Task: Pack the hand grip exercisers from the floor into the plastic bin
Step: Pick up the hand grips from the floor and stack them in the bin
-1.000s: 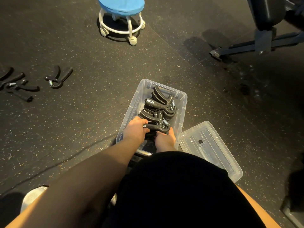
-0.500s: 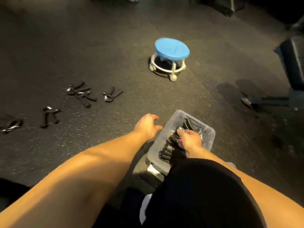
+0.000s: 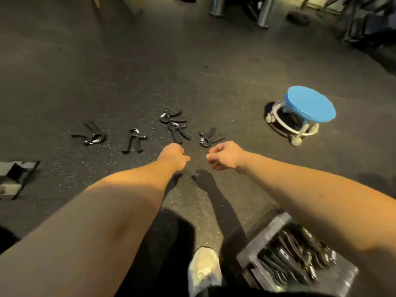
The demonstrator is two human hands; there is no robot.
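On the left hand [image 3: 174, 157] I read the fingers as loosely curled downward and gripping nothing, with the thumb pointing toward the other hand. The right hand [image 3: 225, 156] looks the same to me: fingers bent in a slack curl, empty, though blur hides the fingertips. Both hands hover close together above the floor [image 3: 107, 71], palms down. Behind them both forearms are stretched straight out ahead of me.

Just beyond the knuckles I see loose hand grip exercisers [image 3: 209, 138] scattered in a rough row on the floor, none of them touched. At my lower right, under the right forearm, sits the plastic bin [image 3: 267, 230], holding packed exercisers [image 3: 295, 254] on edge. A blue stool [image 3: 310, 106] stands further right.
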